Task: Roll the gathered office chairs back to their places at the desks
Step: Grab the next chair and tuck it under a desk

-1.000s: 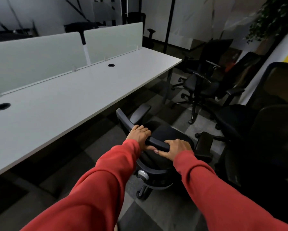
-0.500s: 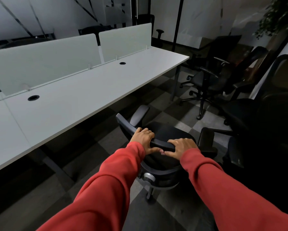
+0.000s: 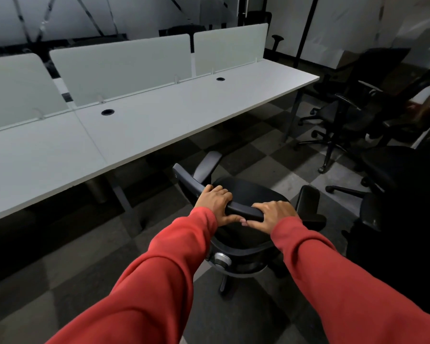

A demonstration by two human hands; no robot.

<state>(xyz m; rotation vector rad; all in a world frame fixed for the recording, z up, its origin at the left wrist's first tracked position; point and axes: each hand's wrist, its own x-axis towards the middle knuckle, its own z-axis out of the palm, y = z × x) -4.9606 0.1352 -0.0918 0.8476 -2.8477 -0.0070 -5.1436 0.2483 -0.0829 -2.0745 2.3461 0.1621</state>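
Both hands, left (image 3: pixel 215 203) and right (image 3: pixel 275 211), clamp the office chair (image 3: pixel 243 219) backrest top; rolls easily, swivels; bench (image 3: pixel 159 120) at 11 o'clock.

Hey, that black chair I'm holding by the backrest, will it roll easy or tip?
The chair probably rolls easily: a caster leg shows beneath. It may swivel, being on one central column. Both hands, left hand and right hand, push high, so tipping seems possible.

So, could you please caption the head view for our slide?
Both hands, left hand and right hand, grip an office chair backrest beside the white desk.
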